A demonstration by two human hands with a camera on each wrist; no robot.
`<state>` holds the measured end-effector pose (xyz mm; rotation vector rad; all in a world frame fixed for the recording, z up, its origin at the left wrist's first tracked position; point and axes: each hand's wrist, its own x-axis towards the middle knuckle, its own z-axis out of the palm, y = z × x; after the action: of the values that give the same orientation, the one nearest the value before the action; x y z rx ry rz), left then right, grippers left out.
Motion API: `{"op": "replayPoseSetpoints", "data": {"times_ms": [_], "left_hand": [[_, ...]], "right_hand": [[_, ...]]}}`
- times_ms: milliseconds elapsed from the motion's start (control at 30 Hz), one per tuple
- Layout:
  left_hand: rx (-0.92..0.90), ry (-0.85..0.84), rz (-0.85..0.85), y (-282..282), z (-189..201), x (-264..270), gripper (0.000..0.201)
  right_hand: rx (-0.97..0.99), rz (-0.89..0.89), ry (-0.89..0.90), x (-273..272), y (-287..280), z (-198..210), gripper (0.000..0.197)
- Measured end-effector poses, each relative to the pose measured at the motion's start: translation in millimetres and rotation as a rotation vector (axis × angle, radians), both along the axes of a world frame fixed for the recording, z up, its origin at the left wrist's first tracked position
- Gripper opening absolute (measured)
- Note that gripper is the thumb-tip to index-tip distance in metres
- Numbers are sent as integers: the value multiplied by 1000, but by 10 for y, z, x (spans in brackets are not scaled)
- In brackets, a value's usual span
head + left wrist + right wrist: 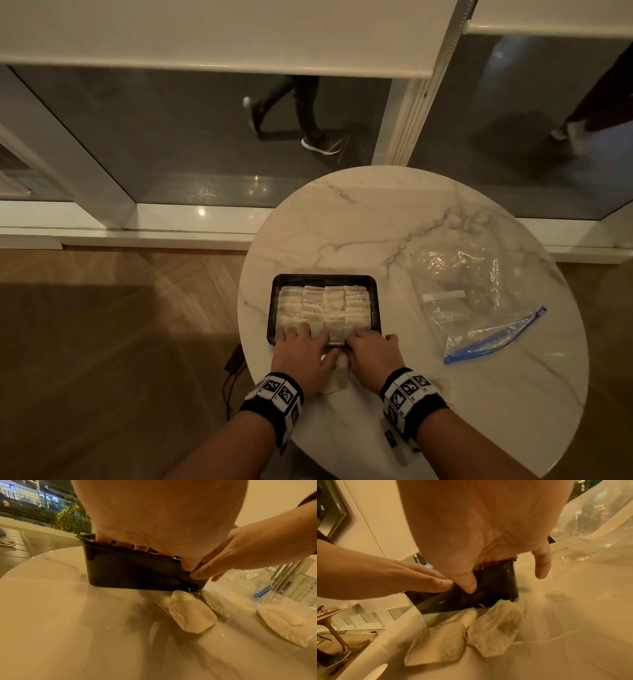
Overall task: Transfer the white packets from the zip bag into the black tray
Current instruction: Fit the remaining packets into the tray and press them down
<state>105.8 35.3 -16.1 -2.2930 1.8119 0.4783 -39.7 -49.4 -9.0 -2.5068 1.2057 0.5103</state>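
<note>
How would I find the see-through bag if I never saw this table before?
Start at the round marble table and find the black tray full of white packets near its front. Look to the right of the tray, past the right hand: the zip bag lies flat there, apart from the tray. It is the only clear, crinkly thing, with a blue zip strip along its near edge.

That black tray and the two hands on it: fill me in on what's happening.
A person is packing white packets into the black tray on the marble table. The left hand and right hand both reach over its near edge, fingers on the packets. The zip bag lies empty-looking to the right. A few loose packets lie on the table.
</note>
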Motion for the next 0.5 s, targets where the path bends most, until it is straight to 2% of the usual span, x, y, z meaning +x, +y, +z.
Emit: {"op": "replayPoseSetpoints", "data": {"times_ms": [233,500], "left_hand": [[19,3,61,17,53,-13,48],[37,-10,50,-24,46,-21,47]], "right_hand": [[88,-21,-51,24,10,-70,33],[169,-16,-151,-36,-49,-102,34]]}}
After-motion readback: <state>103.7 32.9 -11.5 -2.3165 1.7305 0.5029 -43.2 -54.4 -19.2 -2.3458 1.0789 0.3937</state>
